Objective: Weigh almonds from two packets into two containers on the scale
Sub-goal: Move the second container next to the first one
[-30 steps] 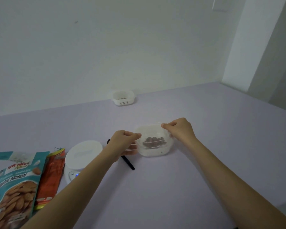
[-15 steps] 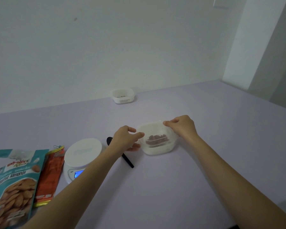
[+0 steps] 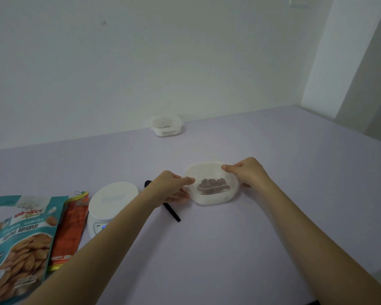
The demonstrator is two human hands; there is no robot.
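Observation:
A white plastic container [image 3: 213, 198] with brown almonds [image 3: 212, 183] inside stands on the table's middle. A clear lid [image 3: 204, 171] lies over its top. My left hand [image 3: 171, 186] pinches the lid's left edge, and my right hand [image 3: 246, 171] pinches its far right corner. The white round scale [image 3: 112, 200] stands bare to the left, its display lit blue. A teal almond packet [image 3: 20, 243] and an orange packet [image 3: 69, 225] lie at the front left. A second white container [image 3: 166, 126] stands far back by the wall.
A black spoon [image 3: 171, 211] lies on the lilac table [image 3: 229, 249] between the scale and the near container, partly under my left hand. A white wall rises behind the table and a white pillar stands at the right.
Both hands keep their pinch on the lid over the almond container. The lid has settled lower onto the rim. The view has shifted slightly.

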